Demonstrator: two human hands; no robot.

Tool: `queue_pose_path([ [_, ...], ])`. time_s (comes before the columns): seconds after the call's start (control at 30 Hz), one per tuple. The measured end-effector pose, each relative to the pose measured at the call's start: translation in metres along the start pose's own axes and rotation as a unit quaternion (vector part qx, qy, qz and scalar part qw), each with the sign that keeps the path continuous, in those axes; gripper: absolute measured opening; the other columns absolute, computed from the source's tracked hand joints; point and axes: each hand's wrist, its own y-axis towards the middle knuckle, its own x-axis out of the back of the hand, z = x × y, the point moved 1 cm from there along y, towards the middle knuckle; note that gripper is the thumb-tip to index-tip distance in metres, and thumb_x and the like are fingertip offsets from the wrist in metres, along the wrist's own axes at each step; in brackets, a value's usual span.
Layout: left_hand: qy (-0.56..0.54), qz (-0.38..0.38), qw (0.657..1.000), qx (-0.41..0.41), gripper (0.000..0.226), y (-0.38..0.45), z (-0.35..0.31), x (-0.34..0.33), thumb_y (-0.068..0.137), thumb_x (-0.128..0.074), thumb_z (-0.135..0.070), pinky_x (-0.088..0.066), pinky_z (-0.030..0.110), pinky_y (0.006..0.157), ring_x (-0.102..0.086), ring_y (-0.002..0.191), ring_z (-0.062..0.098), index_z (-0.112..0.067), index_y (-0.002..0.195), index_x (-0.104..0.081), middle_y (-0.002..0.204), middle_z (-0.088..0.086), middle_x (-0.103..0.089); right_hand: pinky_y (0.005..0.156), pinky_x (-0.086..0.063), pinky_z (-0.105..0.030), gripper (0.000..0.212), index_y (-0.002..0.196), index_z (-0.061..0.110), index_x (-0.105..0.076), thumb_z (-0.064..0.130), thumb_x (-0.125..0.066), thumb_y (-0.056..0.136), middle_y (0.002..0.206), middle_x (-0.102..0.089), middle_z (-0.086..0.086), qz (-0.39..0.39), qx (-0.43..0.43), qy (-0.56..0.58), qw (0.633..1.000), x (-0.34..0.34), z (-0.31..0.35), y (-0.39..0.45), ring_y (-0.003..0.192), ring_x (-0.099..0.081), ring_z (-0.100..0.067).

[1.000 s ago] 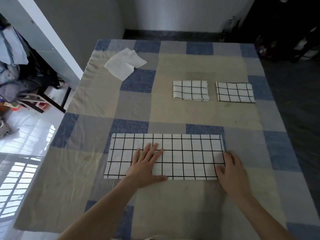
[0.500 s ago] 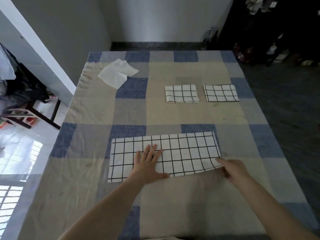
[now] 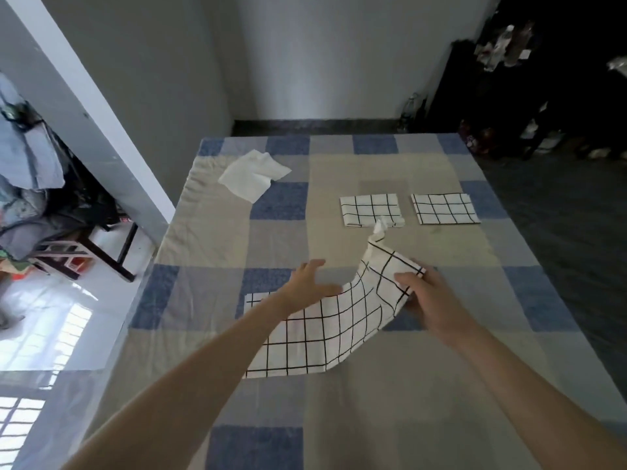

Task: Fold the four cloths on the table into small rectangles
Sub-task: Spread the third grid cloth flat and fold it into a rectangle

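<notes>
Your right hand (image 3: 429, 296) grips the checked cloth's (image 3: 325, 330) lifted end to fold it; your left hand (image 3: 307, 284) hovers spread, fingers straight.

I see soft matt cloth everywhere: the grid cloth (image 3: 325, 320) at centre is thin white fabric, limp and curling, and the surface (image 3: 339, 395) wears a matt checked cover, slightly creased. The plain white cloth (image 3: 252, 174) at upper left looks rumpled; the floor (image 3: 51, 320) at left is glossy
</notes>
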Motion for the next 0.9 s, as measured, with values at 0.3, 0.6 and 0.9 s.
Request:
queue_pose_path([
  [0.3, -0.126, 0.065, 0.982, -0.127, 0.035, -0.021, -0.073, 0.116, 0.084, -0.072, -0.009, -0.050, 0.013, 0.083, -0.063, 0.096, -0.003, -0.020, 0.115, -0.061, 0.110, -0.009, -0.068, 0.076, -0.054, -0.038, 0.009, 0.086, 0.011, -0.068, 0.014, -0.060, 0.087, 0.078, -0.070, -0.005, 0.114, 0.077, -0.023, 0.990, -0.015, 0.133, 0.030, 0.076, -0.066, -0.021],
  [0.6, -0.072, -0.216, 0.943, -0.241, 0.026, -0.033, -0.127, 0.183, 0.087, -0.071, -0.020, -0.040, 0.016, 0.063, -0.051, 0.056, 0.002, 0.003, 0.077, -0.065, 0.065, -0.002, -0.056, 0.073, -0.057, -0.028, 0.006, 0.092, 0.013, -0.069, 0.011, -0.070, 0.086, 0.090, -0.074, -0.003, -0.012, 0.263, -0.113, 0.958, -0.016, 0.212, 0.053, 0.085, -0.072, -0.015],
  [0.9, -0.012, -0.180, 0.957, -0.229, 0.022, -0.036, -0.102, 0.176, 0.083, -0.074, -0.030, -0.055, 0.028, 0.086, -0.069, 0.093, 0.009, -0.015, 0.099, -0.074, 0.100, -0.003, -0.074, 0.076, -0.052, -0.044, 0.013, 0.086, 0.013, -0.067, 0.025, -0.072, 0.085, 0.080, -0.070, -0.007, 0.026, 0.298, -0.194, 0.934, -0.013, 0.185, 0.026, 0.074, -0.065, -0.027],
])
